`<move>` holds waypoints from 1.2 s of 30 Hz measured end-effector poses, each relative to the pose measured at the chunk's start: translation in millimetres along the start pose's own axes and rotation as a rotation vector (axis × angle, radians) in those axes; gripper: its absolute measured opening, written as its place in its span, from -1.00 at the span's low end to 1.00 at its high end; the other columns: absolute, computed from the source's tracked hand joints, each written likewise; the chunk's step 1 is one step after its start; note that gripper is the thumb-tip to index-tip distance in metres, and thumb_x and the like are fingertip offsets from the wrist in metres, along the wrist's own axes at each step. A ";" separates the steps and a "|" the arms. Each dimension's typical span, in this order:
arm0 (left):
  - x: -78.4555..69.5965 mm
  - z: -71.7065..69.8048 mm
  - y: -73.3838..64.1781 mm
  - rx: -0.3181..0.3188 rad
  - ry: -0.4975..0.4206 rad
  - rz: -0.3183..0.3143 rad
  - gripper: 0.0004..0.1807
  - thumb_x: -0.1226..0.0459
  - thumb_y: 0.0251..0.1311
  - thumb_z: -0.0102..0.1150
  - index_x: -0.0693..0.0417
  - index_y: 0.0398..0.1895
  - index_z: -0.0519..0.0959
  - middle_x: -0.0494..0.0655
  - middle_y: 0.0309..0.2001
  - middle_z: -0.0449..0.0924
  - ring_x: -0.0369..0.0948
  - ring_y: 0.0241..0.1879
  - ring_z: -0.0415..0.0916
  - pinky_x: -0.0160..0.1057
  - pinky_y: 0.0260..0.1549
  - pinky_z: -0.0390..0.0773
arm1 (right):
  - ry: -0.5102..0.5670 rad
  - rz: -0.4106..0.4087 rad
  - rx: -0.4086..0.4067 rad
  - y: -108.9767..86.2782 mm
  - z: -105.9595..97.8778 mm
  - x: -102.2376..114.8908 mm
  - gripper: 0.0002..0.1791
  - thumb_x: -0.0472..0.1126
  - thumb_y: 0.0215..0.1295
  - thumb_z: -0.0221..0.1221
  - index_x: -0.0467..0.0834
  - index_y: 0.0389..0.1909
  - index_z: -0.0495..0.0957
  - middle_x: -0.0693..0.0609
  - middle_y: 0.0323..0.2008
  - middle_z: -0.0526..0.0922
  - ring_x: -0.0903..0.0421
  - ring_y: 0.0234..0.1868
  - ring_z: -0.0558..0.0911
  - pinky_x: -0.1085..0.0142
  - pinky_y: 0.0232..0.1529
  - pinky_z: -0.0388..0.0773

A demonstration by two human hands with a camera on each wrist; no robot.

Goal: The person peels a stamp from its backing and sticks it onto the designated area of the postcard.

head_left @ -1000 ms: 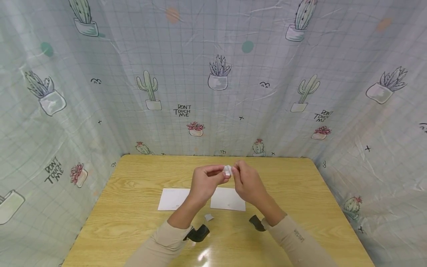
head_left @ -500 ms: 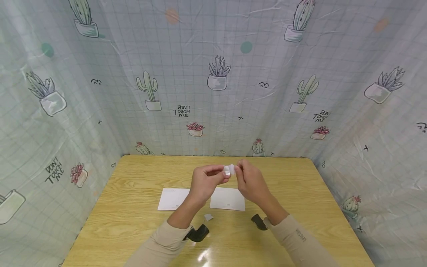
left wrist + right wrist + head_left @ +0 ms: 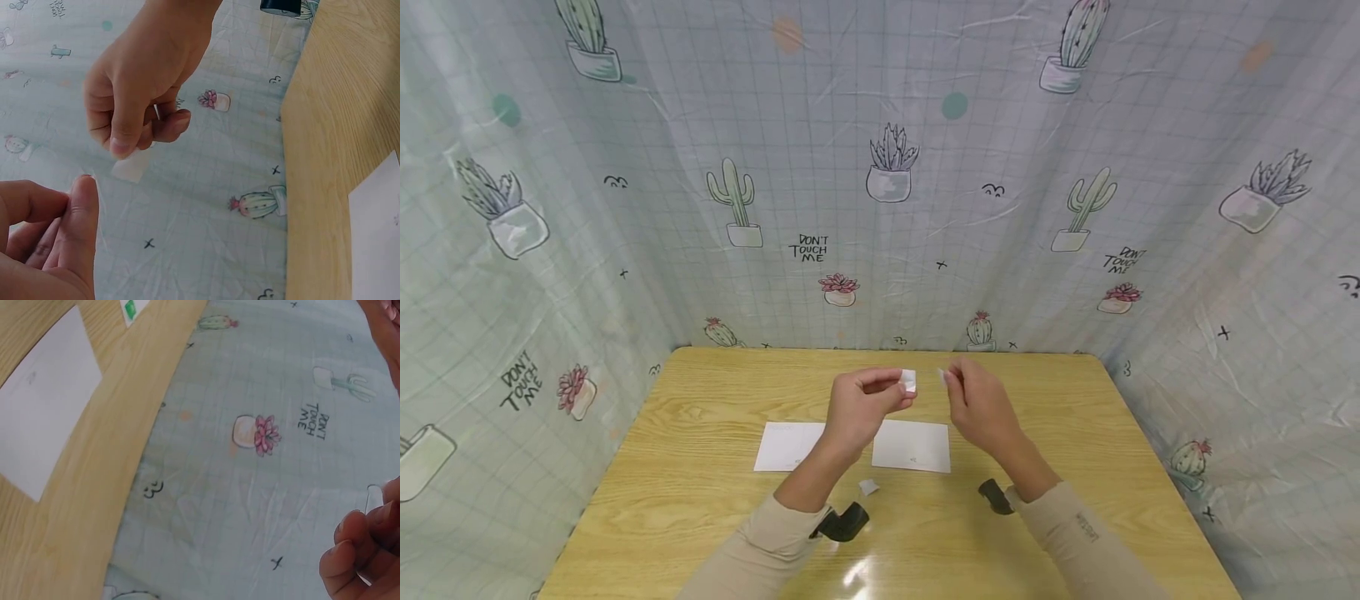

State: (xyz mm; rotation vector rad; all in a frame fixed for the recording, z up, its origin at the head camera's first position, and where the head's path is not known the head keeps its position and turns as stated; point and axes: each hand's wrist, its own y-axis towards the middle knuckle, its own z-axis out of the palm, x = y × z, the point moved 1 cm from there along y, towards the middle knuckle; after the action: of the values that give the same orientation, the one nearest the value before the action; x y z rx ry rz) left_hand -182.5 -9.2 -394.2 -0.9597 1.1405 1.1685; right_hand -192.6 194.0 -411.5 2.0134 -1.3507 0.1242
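Observation:
Over the far half of the table, my left hand point(image 3: 859, 410) pinches a small white paper square point(image 3: 908, 381) between thumb and fingers. The square is hidden behind the fingers in the left wrist view. My right hand point(image 3: 983, 410), a short gap away, pinches a thin, whitish, see-through piece point(image 3: 131, 167) that hangs below its fingertips in the left wrist view. From the head it shows only as a narrow sliver. Below the hands lie two white cards side by side, the left card point(image 3: 784, 446) partly covered by my left forearm and the right card point(image 3: 912, 446) almost fully visible.
A small white scrap point(image 3: 868, 487) lies on the wooden table point(image 3: 700, 517) in front of the cards. One card bears a green mark point(image 3: 130, 309) in the right wrist view. A cactus-printed curtain point(image 3: 880, 250) surrounds the table's back and sides.
The white square and the thin piece were together between both hands and have come apart. My right hand has drawn away to the right with the thin piece; my left hand has barely moved.

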 end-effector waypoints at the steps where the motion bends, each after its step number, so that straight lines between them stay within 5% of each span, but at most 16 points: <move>1: 0.0 -0.1 0.0 -0.001 -0.002 0.000 -0.71 0.53 0.33 0.23 0.44 0.08 0.67 0.40 -0.03 0.72 -0.09 -0.19 0.83 -0.25 -0.13 0.79 | -0.011 0.010 0.002 -0.8 -0.2 -2.5 -0.90 -0.30 0.55 0.12 -0.22 -0.23 0.49 0.03 -0.52 0.44 0.19 -0.51 0.35 0.38 -0.49 0.35; 12: 2.6 1.0 1.1 -0.005 -0.019 -0.022 -0.68 0.55 0.31 0.22 0.45 0.12 0.65 0.41 -0.02 0.70 -0.04 -0.15 0.83 -0.24 -0.11 0.79 | -0.115 0.005 0.007 -15.5 -2.5 -42.6 -0.83 -0.32 0.51 0.17 -0.19 -0.35 0.46 0.06 -0.58 0.40 0.22 -0.57 0.28 0.39 -0.53 0.27; 24: 5.4 -3.6 1.0 0.000 -0.029 -0.021 -0.66 0.53 0.36 0.22 0.44 0.17 0.63 0.39 -0.04 0.70 -0.01 -0.13 0.83 -0.20 -0.07 0.79 | -0.182 0.141 0.160 -40.4 -5.4 -82.5 -0.85 -0.31 0.50 0.16 -0.24 -0.32 0.52 0.03 -0.55 0.48 0.19 -0.55 0.34 0.34 -0.50 0.34; 36: 5.1 -5.1 1.6 -0.014 -0.032 -0.037 -0.66 0.54 0.34 0.23 0.44 0.16 0.63 0.40 -0.01 0.70 0.10 -0.06 0.81 -0.21 -0.08 0.79 | -0.301 0.158 0.249 -67.9 -1.9 -101.9 -0.79 -0.31 0.49 0.16 -0.20 -0.41 0.47 0.02 -0.59 0.43 0.14 -0.58 0.31 0.27 -0.56 0.32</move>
State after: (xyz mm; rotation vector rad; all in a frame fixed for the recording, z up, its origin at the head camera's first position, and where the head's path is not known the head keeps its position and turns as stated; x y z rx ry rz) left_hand -184.7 -12.9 -400.2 -0.9653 1.0858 1.1593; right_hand -180.9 288.8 -488.3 2.1936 -1.7590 0.0648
